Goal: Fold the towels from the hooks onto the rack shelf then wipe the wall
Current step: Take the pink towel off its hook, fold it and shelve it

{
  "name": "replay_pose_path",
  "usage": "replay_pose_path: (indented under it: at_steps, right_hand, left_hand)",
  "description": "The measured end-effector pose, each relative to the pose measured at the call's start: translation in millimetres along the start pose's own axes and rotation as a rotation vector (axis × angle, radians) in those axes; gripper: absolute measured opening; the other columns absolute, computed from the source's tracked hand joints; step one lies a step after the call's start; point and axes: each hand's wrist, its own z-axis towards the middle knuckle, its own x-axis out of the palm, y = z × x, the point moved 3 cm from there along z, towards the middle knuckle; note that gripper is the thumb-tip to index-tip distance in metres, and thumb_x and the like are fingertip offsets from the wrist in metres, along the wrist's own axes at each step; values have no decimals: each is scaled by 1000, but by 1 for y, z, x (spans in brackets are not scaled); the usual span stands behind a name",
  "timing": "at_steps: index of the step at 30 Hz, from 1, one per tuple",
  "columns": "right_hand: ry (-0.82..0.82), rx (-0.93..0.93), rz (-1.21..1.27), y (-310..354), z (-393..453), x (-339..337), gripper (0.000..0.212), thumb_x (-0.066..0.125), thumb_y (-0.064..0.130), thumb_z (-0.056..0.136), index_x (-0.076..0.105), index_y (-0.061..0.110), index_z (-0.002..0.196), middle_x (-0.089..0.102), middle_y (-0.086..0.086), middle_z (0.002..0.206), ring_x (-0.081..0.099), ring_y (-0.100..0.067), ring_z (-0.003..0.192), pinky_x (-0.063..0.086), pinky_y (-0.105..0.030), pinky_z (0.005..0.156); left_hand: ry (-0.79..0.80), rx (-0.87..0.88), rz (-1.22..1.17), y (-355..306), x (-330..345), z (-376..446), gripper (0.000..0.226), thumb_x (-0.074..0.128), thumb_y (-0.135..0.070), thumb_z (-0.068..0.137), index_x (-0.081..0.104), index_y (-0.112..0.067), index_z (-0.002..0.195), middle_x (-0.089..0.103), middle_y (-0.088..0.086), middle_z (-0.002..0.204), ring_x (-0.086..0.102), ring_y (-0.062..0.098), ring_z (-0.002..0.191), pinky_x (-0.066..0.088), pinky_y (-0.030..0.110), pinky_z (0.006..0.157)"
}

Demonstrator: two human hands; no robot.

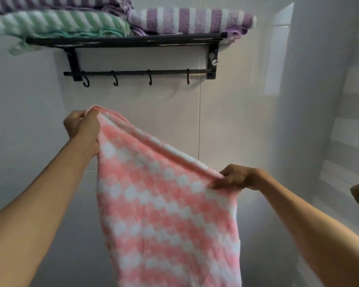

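A green striped towel (pixel 56 23) lies folded on the left of the black rack shelf (pixel 124 41). The left hand (pixel 82 126) pinches the top corner of a pink checked towel (pixel 164 204), holding it up high. Above, four hooks (pixel 115 80) hang bare on the bar. A purple striped towel (pixel 191 20) lies folded on the right of the shelf. The right hand (pixel 235 177) grips the towel's other top corner, lower down. The towel hangs between both hands, before the white tiled wall (pixel 226 121).
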Motion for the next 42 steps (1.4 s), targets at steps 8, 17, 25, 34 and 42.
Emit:
replay_pose_path:
  at_steps: [8, 17, 25, 34, 42]
  right_hand:
    - [-105, -347, 425, 94, -10, 36, 28, 78, 33, 88, 76, 5, 93, 78, -14, 94, 74, -23, 79, 63, -40, 77]
    - [64, -389, 451, 190, -6, 71, 47, 75, 40, 88, 72, 1, 112, 76, -13, 106, 72, -30, 100, 56, -45, 96]
    - [305, -310, 411, 183, 16, 157, 19, 70, 14, 93, 56, 17, 82, 71, -5, 111, 56, -17, 64, 50, -30, 58]
    - [85, -399, 390, 255, 38, 228, 51, 82, 31, 74, 70, 13, 120, 74, -7, 116, 70, -29, 108, 58, -50, 94]
    - [15, -556, 812, 282, 36, 207, 33, 77, 2, 74, 70, -6, 105, 71, -23, 97, 69, -32, 82, 59, -48, 80]
  left_hand:
    - [501, 46, 397, 21, -33, -44, 29, 84, -24, 77, 66, -26, 101, 66, 4, 94, 62, 19, 81, 51, 26, 67]
    - [681, 22, 404, 43, -52, -51, 16, 75, -18, 88, 70, -7, 77, 68, 8, 78, 65, 23, 76, 53, 40, 74]
    - [353, -13, 137, 3, -119, 18, 14, 63, -20, 95, 70, -16, 84, 72, 0, 83, 70, 16, 82, 58, 28, 75]
    - [462, 16, 184, -1, -156, 50, 13, 77, -28, 86, 76, -18, 78, 75, 5, 84, 71, 20, 78, 60, 41, 80]
    - [365, 2, 323, 9, -224, 90, 23, 79, -36, 84, 77, -13, 91, 73, 1, 85, 68, 21, 80, 54, 34, 81]
